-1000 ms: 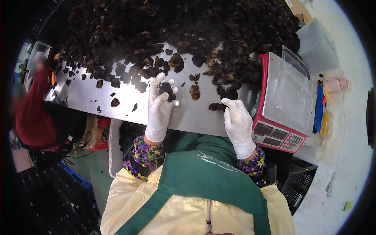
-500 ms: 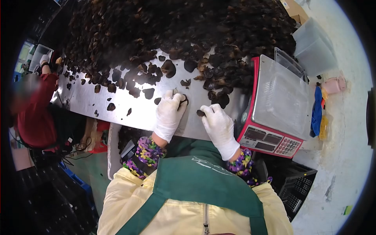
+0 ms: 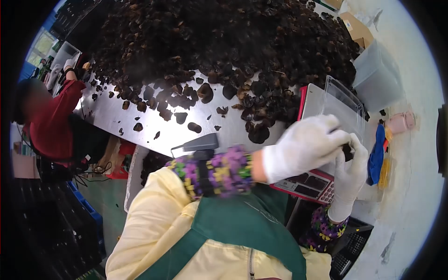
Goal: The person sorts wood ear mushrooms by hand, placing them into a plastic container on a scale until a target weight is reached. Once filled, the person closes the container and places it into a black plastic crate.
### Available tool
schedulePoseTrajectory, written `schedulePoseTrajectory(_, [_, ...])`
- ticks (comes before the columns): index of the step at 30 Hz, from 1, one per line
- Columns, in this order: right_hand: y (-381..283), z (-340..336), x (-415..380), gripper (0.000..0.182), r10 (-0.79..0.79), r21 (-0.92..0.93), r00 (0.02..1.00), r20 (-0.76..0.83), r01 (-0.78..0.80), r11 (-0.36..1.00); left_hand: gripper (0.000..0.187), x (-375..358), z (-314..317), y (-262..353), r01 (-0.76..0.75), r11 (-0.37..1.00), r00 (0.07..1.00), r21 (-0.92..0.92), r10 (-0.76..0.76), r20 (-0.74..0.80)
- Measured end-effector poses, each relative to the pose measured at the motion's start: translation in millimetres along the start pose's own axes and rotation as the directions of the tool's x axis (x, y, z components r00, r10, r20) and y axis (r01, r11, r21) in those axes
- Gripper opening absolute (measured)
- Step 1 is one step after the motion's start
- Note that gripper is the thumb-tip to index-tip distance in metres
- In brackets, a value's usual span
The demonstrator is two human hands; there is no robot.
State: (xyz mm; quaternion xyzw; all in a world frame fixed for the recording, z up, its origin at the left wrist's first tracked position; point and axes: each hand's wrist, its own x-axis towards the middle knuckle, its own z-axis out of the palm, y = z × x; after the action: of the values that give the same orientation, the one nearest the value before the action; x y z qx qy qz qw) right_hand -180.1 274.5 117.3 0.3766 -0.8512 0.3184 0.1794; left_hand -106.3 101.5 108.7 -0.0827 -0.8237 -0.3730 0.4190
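Over the red-framed scale [image 3: 305, 186] at the right, my gloved left hand [image 3: 310, 144] reaches across, its fingers bent and meeting those of my right hand. My gloved right hand [image 3: 350, 175] is closed on a dark piece [image 3: 347, 152] at the fingertips. Whether my left fingers also hold something is hidden. A clear plastic container [image 3: 345, 102] stands tilted on the scale behind both hands. Loose dark fungus-like pieces [image 3: 205, 93] lie on the metal table [image 3: 105, 114], in front of a large dark heap [image 3: 210, 42].
A person in a red top [image 3: 58, 112] works at the table's far left. Beyond the scale are a translucent bin [image 3: 378, 74], a cardboard box [image 3: 357, 29], a pink item [image 3: 401, 122] and a blue item [image 3: 376, 156]. Black crates [image 3: 51, 219] stand at lower left.
Both hands have moved right, from over the metal table to the scale, and come together. My left arm now stretches across my body. The view has shifted slightly.
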Motion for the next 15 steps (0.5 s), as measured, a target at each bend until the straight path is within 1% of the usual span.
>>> schedulePoseTrajectory(1, [2.5,-1.1,-2.0,0.039,-0.024,-0.108,1.000,0.011,0.025,0.994,0.023,8.7,20.7,-4.5,-0.037,0.999,0.999,-0.007,0.037,0.001])
schedulePoseTrajectory(2, [5.1,-2.7,-5.7,0.039,-0.024,-0.104,1.000,0.009,0.025,0.994,0.025,15.1,35.4,-4.8,0.020,1.000,0.998,-0.020,-0.019,0.061])
schedulePoseTrajectory(4, [10.0,-5.9,-15.7,0.040,-0.042,-0.093,0.993,-0.108,0.032,0.995,0.031,21.0,44.2,-2.2,0.038,0.997,0.986,0.062,-0.048,0.159])
schedulePoseTrajectory(5, [11.4,-7.9,-23.2,0.037,-0.010,-0.112,0.985,-0.174,-0.010,0.994,0.031,19.0,44.6,-2.4,0.039,0.997,0.986,0.066,-0.049,0.161])
schedulePoseTrajectory(6, [8.4,-9.3,-31.6,0.037,-0.009,-0.108,0.985,-0.174,-0.010,0.994,0.034,16.5,40.1,-1.6,-0.015,0.997,0.996,0.070,0.009,0.086])
schedulePoseTrajectory(7, [-0.3,-8.9,-41.3,0.035,-0.022,-0.054,0.973,-0.229,0.010,0.998,0.037,13.2,33.6,-1.6,-0.069,0.995,0.998,0.077,0.068,0.012])
schedulePoseTrajectory(8, [-9.6,-6.7,-49.7,0.033,-0.029,-0.001,0.958,-0.285,0.030,1.000,0.036,6.9,21.6,-10.7,-0.039,0.999,0.999,0.005,0.039,0.028])
schedulePoseTrajectory(9, [-18.2,-0.2,-57.9,0.030,-0.094,0.108,0.967,-0.237,0.122,0.987,0.031,-2.4,4.4,-20.8,0.028,0.999,0.999,-0.026,-0.028,0.034])
schedulePoseTrajectory(10, [-27.8,8.7,-65.7,0.027,-0.162,0.217,0.966,-0.199,0.205,0.954,0.026,-15.7,-8.2,-37.9,0.094,0.992,0.995,0.078,-0.096,0.021])
schedulePoseTrajectory(11, [-40.5,17.8,-69.6,0.027,-0.218,0.287,0.971,-0.101,0.238,0.928,0.023,-27.5,-22.6,-57.4,0.177,0.976,0.984,0.130,-0.176,-0.023])
schedulePoseTrajectory(12, [-52.9,28.0,-71.6,0.027,-0.280,0.359,0.960,-0.003,0.263,0.896,0.024,-39.8,-40.6,-77.9,0.194,0.950,0.980,0.245,-0.175,-0.095])
schedulePoseTrajectory(13, [-61.6,43.6,-75.9,0.028,-0.268,0.485,0.960,0.079,0.198,0.852,0.025,-53.2,-54.8,-93.5,0.300,0.858,0.952,0.417,-0.239,-0.194])
schedulePoseTrajectory(14, [-68.9,61.3,-81.0,0.029,-0.268,0.598,0.950,0.161,0.122,0.792,0.027,-66.7,-69.4,-115.7,0.410,0.787,0.912,0.461,-0.353,-0.209])
schedulePoseTrajectory(15, [-78.2,76.3,-85.7,0.028,-0.243,0.658,0.944,0.222,0.039,0.752,0.025,-82.4,-79.3,-136.2,0.416,0.716,0.909,0.561,-0.349,-0.229])
